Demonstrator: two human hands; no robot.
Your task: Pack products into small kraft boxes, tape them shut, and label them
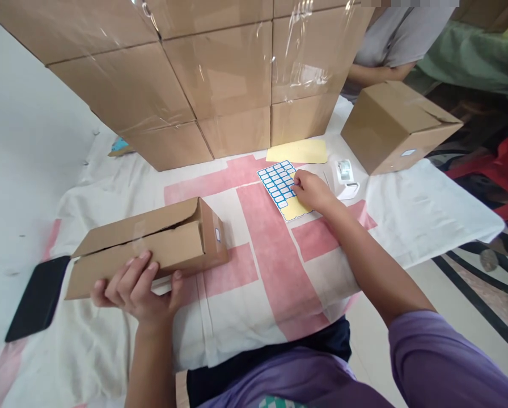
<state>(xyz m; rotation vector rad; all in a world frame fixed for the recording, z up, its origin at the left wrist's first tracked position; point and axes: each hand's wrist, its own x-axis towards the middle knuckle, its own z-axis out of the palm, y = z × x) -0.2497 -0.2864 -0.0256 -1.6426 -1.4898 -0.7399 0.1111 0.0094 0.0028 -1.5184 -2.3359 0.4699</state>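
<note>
1. Head view, label sheet: the blue-bordered label sheet [275, 184] lies flat on the tablecloth [279, 272], long axis running eleven to five o'clock.
2. Right hand [316, 191]: nearer hand, at the sheet's three o'clock edge. Fingertips are gathered at the labels; whether they pinch one cannot be told.
3. Left hand [137, 289]: fingers spread across the near side of the long cardboard carton [181, 246], thumb apart.
4. Governing relation: the carton lies at eight o'clock from the right fingertips, well apart, its long axis eight to two. Its two o'clock end, bearing a small white label [217, 234], is nearest the sheet.
</note>
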